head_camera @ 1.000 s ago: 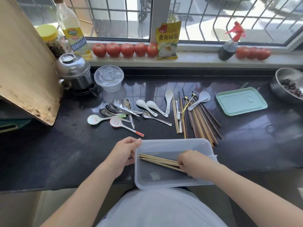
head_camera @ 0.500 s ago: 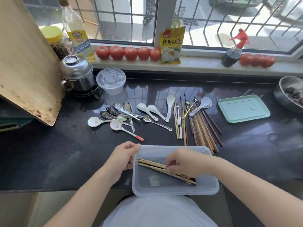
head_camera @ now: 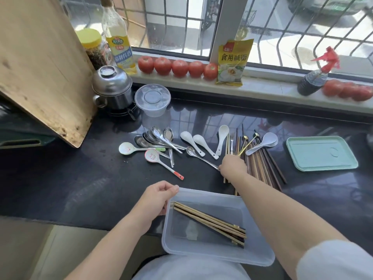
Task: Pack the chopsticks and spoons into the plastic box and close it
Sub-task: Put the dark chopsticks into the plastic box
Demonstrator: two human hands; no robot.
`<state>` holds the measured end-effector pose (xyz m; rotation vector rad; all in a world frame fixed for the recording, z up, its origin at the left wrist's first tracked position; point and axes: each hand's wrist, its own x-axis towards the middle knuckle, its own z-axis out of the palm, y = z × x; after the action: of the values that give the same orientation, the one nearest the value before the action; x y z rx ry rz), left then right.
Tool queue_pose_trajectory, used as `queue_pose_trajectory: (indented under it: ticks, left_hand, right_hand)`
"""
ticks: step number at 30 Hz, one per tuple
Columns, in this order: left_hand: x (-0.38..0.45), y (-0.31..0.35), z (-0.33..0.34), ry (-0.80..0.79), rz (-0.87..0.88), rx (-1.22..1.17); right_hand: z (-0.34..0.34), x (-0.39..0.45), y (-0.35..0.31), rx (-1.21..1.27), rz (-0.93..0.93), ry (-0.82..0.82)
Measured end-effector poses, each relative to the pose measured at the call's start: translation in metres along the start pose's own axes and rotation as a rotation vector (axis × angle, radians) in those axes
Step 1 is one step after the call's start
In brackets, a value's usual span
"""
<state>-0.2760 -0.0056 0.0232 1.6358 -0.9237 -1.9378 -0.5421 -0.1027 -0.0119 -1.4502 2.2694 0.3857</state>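
Note:
A clear plastic box point(head_camera: 201, 253) sits at the counter's front edge with several pale chopsticks point(head_camera: 210, 221) lying slantwise inside. My left hand point(head_camera: 157, 196) grips the box's left rim. My right hand point(head_camera: 233, 164) is stretched out over the loose chopsticks point(head_camera: 260, 170) on the counter, with its fingers curled down onto the pale ones at the pile's left side; whether it grips them is hidden. Metal spoons point(head_camera: 159, 138) and white ceramic spoons point(head_camera: 198, 143) lie left of the pile. The mint-green lid point(head_camera: 321, 153) lies at the right.
A wooden cutting board point(head_camera: 40, 67) leans at the left beside a steel pot point(head_camera: 112, 87) and a round plastic container point(head_camera: 152, 100). Tomatoes point(head_camera: 179, 67), a bottle, a yellow packet and a spray bottle point(head_camera: 314, 77) line the windowsill.
My right hand has let go of the chopsticks in the box and reached forward to the pile on the counter. The left hand stays on the box's rim.

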Motion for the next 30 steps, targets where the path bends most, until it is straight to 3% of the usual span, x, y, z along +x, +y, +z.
queue_pose_trajectory:
  ticks: [8, 10, 13, 15, 18, 20, 22, 25, 30]
  left_hand:
    - [0.001, -0.001, -0.001, 0.008, 0.006, 0.018]
    - [0.002, 0.000, -0.002, 0.007, 0.012, 0.031]
    - [0.001, 0.002, -0.003, -0.024, 0.025, 0.034]
    - [0.001, 0.002, -0.004, -0.044, 0.023, 0.038]
    - [0.000, 0.004, -0.006, -0.083, 0.005, 0.008]
    - [0.000, 0.008, -0.006, -0.106, -0.030, -0.019]
    - [0.001, 0.011, -0.008, -0.133, -0.058, -0.032]
    - [0.001, 0.015, -0.012, -0.166, -0.075, -0.004]
    - [-0.001, 0.014, -0.011, -0.162, -0.078, -0.005]
  right_hand:
    - [-0.002, -0.002, 0.001, 0.158, 0.041, -0.054]
    - [-0.018, -0.006, 0.011, 0.341, 0.027, -0.117]
    - [-0.062, -0.039, 0.044, 0.829, 0.057, -0.282]
    - [-0.087, -0.079, 0.066, 0.943, -0.122, -0.219]
    - [-0.091, -0.142, 0.076, 0.757, -0.491, -0.031]
    - [-0.066, -0.164, 0.076, 0.378, -0.715, -0.077]
    - [-0.034, -0.165, 0.076, -0.132, -0.814, -0.140]
    - [0.001, -0.156, 0.073, -0.553, -0.691, -0.309]
    - [0.016, -0.155, 0.052, -0.680, -0.570, -0.341]
